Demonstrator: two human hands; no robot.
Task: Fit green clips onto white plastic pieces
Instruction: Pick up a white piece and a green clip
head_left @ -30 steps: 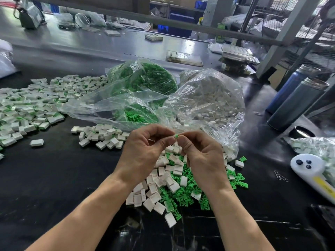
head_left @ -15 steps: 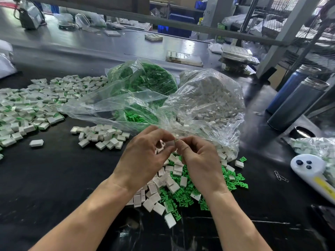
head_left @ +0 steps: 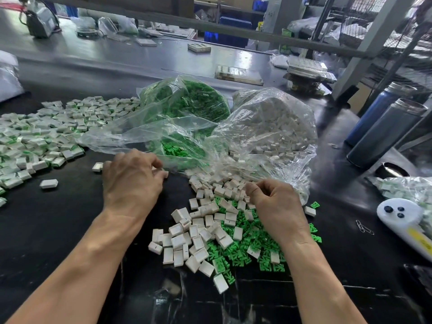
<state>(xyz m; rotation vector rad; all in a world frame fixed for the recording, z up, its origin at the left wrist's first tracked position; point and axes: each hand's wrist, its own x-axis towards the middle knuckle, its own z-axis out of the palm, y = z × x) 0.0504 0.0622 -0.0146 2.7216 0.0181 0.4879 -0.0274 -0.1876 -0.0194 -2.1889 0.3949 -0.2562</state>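
Note:
A loose heap of white plastic pieces (head_left: 198, 239) lies on green clips (head_left: 252, 244) in front of me on the black table (head_left: 58, 230). My right hand (head_left: 278, 206) is down on the heap's far side, its curled fingertips pinching a white piece among the others. My left hand (head_left: 131, 181) hovers palm down, fingers curled, over a small pile of white pieces left of the heap and hides most of it. One white piece (head_left: 165, 174) shows at its thumb tip; whether the hand holds it is hidden.
Two open clear bags stand behind the hands, one with green clips (head_left: 194, 101), one with white pieces (head_left: 268, 127). Finished pieces (head_left: 42, 136) spread at the left. Two dark flasks (head_left: 383, 129), a white device (head_left: 402, 216) and paper clips (head_left: 364, 228) sit at the right.
Both hands were raised together, pinching one part between them. They have parted: the left went down and left over the small pile, the right dropped onto the loose heap.

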